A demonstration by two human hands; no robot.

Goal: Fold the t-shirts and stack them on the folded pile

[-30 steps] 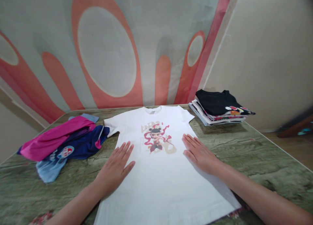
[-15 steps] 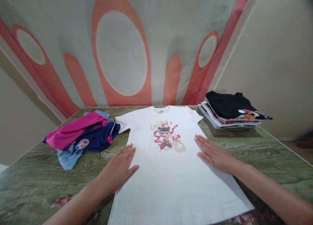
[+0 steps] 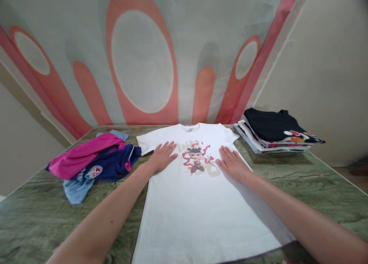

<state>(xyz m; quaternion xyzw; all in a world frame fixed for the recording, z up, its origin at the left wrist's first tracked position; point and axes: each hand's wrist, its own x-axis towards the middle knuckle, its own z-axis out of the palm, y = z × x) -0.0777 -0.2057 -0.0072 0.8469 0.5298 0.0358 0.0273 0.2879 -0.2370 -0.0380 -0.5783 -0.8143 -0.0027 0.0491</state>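
A white T-shirt (image 3: 198, 206) with a cartoon figure printed on its chest lies spread out, its collar toward the wall and its hem toward me. My left hand (image 3: 163, 156) rests flat on the shirt's upper left side, fingers stretched out, below the left sleeve. On the other side of the print, my right hand (image 3: 233, 163) lies flat on the cloth with its fingers extended. Neither hand grips anything. My right forearm passes over the lower right edge of the shirt.
A loose heap of pink, navy and light blue clothes (image 3: 86, 156) lies at the left. Folded shirts form a stack (image 3: 276, 130) at the far right, a black one on top. The wood-patterned table (image 3: 310, 191) meets a painted wall (image 3: 184, 57) at the back.
Both hands have slid up the shirt toward the collar, the left one also moving right, closer to the print. The view has shifted slightly.
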